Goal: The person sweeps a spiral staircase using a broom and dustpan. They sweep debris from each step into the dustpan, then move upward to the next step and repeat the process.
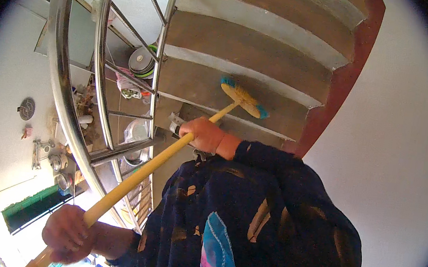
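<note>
A broom with a yellow handle slants from the lower left to the middle of the view. Its yellow head, with yellow and blue bristles, rests on a brown stair tread. My right hand is closed round the handle a short way from the head. Lower left, my left hand grips the same handle near its other end. Dark patterned clothing covers my arms and body, and a blue and pink cloth hangs down in front.
A stainless steel railing runs along the left of the stairs. Beyond it lie round lidded containers, plastic bags and kitchen items on a lower level. A white wall with a dark red skirting band borders the right side.
</note>
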Tool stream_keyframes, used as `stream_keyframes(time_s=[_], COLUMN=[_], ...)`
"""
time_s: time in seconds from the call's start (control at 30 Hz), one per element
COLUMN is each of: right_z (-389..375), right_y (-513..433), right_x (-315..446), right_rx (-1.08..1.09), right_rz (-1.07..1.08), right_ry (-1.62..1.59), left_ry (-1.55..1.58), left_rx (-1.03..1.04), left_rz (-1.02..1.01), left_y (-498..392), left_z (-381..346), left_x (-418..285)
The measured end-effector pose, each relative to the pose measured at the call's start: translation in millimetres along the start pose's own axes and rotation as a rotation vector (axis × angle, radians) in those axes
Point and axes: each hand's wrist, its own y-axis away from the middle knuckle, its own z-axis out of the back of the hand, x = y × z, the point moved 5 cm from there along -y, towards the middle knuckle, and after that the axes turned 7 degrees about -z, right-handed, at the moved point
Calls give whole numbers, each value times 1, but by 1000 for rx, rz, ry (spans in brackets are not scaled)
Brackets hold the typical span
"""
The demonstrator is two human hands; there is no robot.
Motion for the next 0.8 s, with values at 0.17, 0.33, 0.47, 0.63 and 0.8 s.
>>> stream_keyframes(time_s=[0.17, 0.33, 0.47, 0.63, 0.8], right_z=[22, 63, 42, 0, 37], right_y=[33, 71, 60, 28, 69], right_x=[8, -49, -61, -30, -15], right_rx=[-144, -268, -175, -197, -410], right_rz=[-27, -312, -292, -150, -257], right_ry=[54, 196, 197, 59, 179], left_ry=[320, 198, 150, 114, 390], left_rx=[95, 145, 111, 211, 279], left_rz=[94, 391, 351, 179, 234], left_y=[-6, 31, 22, -1, -19], left_z=[11, 7, 22, 24, 11], left_x=[10, 95, 98, 49, 63])
